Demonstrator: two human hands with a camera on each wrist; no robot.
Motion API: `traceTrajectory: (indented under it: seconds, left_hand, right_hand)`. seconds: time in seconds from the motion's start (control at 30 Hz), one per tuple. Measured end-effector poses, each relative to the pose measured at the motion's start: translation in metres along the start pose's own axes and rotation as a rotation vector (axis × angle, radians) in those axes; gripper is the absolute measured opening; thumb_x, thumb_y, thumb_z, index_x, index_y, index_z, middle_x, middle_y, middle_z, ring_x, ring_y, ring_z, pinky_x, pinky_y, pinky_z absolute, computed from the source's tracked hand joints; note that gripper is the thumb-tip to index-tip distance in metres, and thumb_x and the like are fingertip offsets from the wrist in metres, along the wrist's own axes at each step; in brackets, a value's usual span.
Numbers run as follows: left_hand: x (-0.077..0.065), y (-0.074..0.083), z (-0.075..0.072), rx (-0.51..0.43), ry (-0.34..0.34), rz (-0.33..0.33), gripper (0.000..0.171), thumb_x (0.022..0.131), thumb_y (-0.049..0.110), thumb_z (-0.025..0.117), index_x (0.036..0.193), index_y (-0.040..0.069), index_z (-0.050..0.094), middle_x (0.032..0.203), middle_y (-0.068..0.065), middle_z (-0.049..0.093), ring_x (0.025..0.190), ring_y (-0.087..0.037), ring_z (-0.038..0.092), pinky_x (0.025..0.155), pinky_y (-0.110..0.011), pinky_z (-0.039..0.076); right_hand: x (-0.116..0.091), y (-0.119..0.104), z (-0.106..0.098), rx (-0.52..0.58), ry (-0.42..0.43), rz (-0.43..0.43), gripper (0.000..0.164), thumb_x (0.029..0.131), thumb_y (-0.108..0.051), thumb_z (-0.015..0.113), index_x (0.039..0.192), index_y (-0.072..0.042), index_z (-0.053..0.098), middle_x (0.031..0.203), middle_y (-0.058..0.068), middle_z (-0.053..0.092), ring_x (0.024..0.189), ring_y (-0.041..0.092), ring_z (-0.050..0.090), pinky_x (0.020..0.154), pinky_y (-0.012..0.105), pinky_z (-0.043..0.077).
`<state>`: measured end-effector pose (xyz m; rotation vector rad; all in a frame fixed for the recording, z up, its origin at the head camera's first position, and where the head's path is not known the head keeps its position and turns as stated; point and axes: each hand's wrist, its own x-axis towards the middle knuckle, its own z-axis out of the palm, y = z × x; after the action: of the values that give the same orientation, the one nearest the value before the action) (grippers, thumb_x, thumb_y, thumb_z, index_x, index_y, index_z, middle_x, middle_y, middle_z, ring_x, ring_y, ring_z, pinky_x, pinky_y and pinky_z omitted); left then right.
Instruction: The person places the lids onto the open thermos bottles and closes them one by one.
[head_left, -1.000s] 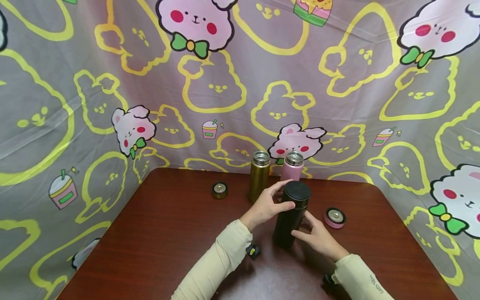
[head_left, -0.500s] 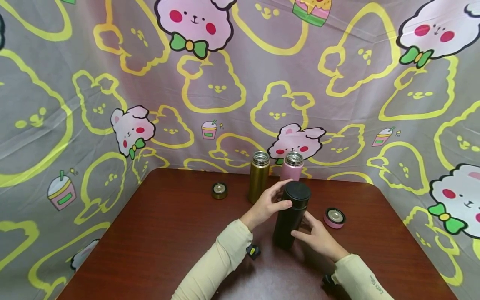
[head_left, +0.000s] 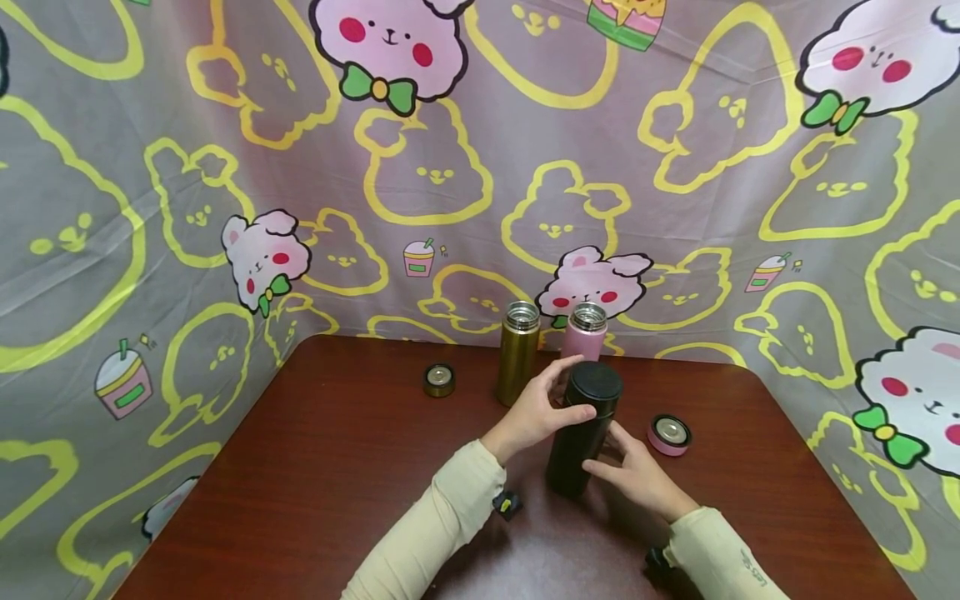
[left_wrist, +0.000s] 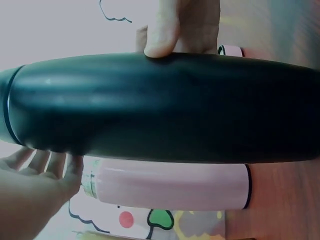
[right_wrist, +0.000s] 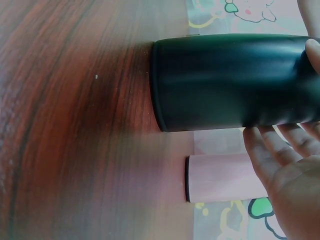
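Note:
A tall black thermos bottle [head_left: 574, 457] stands upright on the table with its black lid [head_left: 595, 381] on top. My left hand [head_left: 531, 413] grips it high up, the thumb lying along the seam under the lid and the fingers round the far side. Lower down, my right hand [head_left: 637, 477] holds the body between thumb and fingers from the right. In the left wrist view the bottle [left_wrist: 165, 110] fills the middle, with my left fingertips just by the seam. The right wrist view shows the bottle's base [right_wrist: 159, 86] close over the wood.
Behind stand a gold thermos [head_left: 517, 354] and a pink thermos [head_left: 584, 337], both without lids. A gold lid [head_left: 439, 381] lies upturned to the left, a pink lid [head_left: 669, 436] to the right. Patterned cloth [head_left: 435, 179] hangs round the brown table [head_left: 352, 467].
My left thumb has shifted slightly rightward along the seam since half a second ago. The bottle and my right hand stay in place.

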<state>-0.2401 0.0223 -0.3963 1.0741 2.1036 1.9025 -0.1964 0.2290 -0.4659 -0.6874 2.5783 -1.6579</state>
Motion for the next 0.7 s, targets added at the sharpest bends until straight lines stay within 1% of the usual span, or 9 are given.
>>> traceTrajectory:
  seconds: [0.07, 0.1, 0.17, 0.2, 0.3, 0.33, 0.4, 0.53, 0.7]
  left_hand:
    - [0.000, 0.002, 0.003, 0.031, 0.041, -0.009, 0.068, 0.084, 0.021, 0.072, 0.143, 0.016, 0.038, 0.130, -0.006, 0.053, 0.110, -0.017, 0.055, 0.088, -0.029, 0.046]
    - [0.000, 0.003, 0.005, 0.049, 0.059, -0.006, 0.068, 0.083, 0.021, 0.073, 0.143, 0.018, 0.039, 0.129, -0.003, 0.053, 0.109, -0.017, 0.056, 0.088, -0.030, 0.046]
    - [-0.001, 0.004, 0.008, 0.083, 0.096, 0.013, 0.068, 0.082, 0.024, 0.075, 0.141, 0.021, 0.041, 0.128, 0.002, 0.052, 0.109, -0.015, 0.055, 0.088, -0.030, 0.046]
    - [-0.001, 0.005, 0.009, 0.104, 0.108, 0.006, 0.069, 0.081, 0.023, 0.076, 0.140, 0.021, 0.042, 0.128, 0.002, 0.051, 0.109, -0.017, 0.055, 0.088, -0.031, 0.046]
    - [0.000, 0.006, 0.011, 0.150, 0.134, 0.001, 0.069, 0.079, 0.022, 0.077, 0.139, 0.020, 0.043, 0.127, 0.003, 0.050, 0.109, -0.015, 0.054, 0.089, -0.031, 0.045]
    - [0.001, 0.006, 0.011, 0.158, 0.139, 0.000, 0.069, 0.079, 0.023, 0.078, 0.139, 0.020, 0.043, 0.127, 0.003, 0.050, 0.109, -0.014, 0.054, 0.090, -0.032, 0.045]
    - [0.001, 0.007, 0.011, 0.166, 0.144, -0.003, 0.068, 0.079, 0.023, 0.078, 0.138, 0.019, 0.044, 0.127, 0.003, 0.051, 0.109, -0.013, 0.053, 0.090, -0.032, 0.045]
    - [0.001, 0.006, 0.010, 0.152, 0.135, -0.006, 0.067, 0.080, 0.021, 0.077, 0.138, 0.020, 0.044, 0.125, 0.002, 0.053, 0.109, -0.014, 0.054, 0.089, -0.032, 0.045]
    - [0.001, 0.003, 0.008, 0.087, 0.106, -0.007, 0.064, 0.082, 0.018, 0.075, 0.138, 0.017, 0.044, 0.122, 0.000, 0.057, 0.107, -0.015, 0.056, 0.089, -0.035, 0.046]
  right_hand:
    - [-0.001, -0.008, 0.000, -0.005, -0.003, 0.002, 0.061, 0.085, -0.013, 0.071, 0.138, -0.007, 0.041, 0.125, 0.014, 0.057, 0.109, 0.015, 0.057, 0.090, 0.042, 0.046]
    - [-0.001, -0.008, 0.000, -0.003, -0.004, 0.003, 0.061, 0.085, -0.012, 0.071, 0.138, -0.007, 0.041, 0.125, 0.014, 0.057, 0.109, 0.014, 0.057, 0.090, 0.043, 0.046]
    - [-0.001, -0.003, 0.000, -0.008, 0.000, -0.001, 0.061, 0.085, -0.014, 0.071, 0.138, -0.009, 0.041, 0.125, 0.012, 0.057, 0.109, 0.013, 0.057, 0.090, 0.043, 0.046]
    - [-0.001, 0.001, 0.000, -0.005, 0.003, -0.005, 0.061, 0.085, -0.015, 0.072, 0.138, -0.011, 0.042, 0.124, 0.011, 0.057, 0.109, 0.013, 0.057, 0.090, 0.042, 0.046]
    - [0.001, 0.016, 0.000, 0.011, 0.010, -0.020, 0.062, 0.084, -0.018, 0.073, 0.138, -0.017, 0.042, 0.124, 0.008, 0.058, 0.110, 0.014, 0.057, 0.090, 0.033, 0.047]
    - [0.001, 0.017, 0.000, 0.010, 0.011, -0.024, 0.061, 0.084, -0.020, 0.073, 0.138, -0.017, 0.042, 0.124, 0.007, 0.058, 0.110, 0.014, 0.057, 0.090, 0.030, 0.047]
    - [0.001, 0.017, 0.000, 0.016, 0.009, -0.029, 0.062, 0.084, -0.021, 0.073, 0.138, -0.018, 0.042, 0.124, 0.007, 0.058, 0.110, 0.015, 0.057, 0.089, 0.026, 0.046]
    - [0.001, 0.014, 0.000, -0.001, 0.009, -0.019, 0.062, 0.085, -0.020, 0.072, 0.138, -0.018, 0.042, 0.125, 0.006, 0.057, 0.110, 0.014, 0.057, 0.088, 0.023, 0.046]
    - [0.000, 0.001, 0.000, 0.002, -0.003, -0.025, 0.062, 0.085, -0.014, 0.071, 0.139, -0.008, 0.040, 0.125, 0.012, 0.057, 0.109, 0.013, 0.057, 0.088, 0.027, 0.046]
